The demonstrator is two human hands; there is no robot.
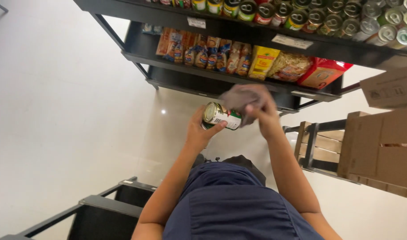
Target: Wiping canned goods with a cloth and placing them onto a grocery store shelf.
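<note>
The left hand (199,131) grasps a can (221,116), its fingers wrapped around the lower side and the thumb lying along the label. The can lies tilted on its side, its gold lid turned toward the left of the view, and its label is green, white and red. It is held in the air in front of the person's body, over the pale floor (57,111) and below the shelves.

The right hand (259,111) is clenched on a grey cloth (243,97), which is bunched up and pressed against the right end of the can. The cloth is blurred, so its folds cannot be made out. Both forearms rise from a dark blue garment (230,204) at the bottom of the view.

Behind the hands stands a black shelf unit (239,33). Its top shelf carries rows of cans (319,18), seen from their lids. The shelf below carries bagged goods (208,51), a yellow packet (263,62) and a red bag (323,73). To the right are cardboard boxes (381,146), beside a wooden crate (323,144). A dark metal frame (101,213) sits at the lower left.
</note>
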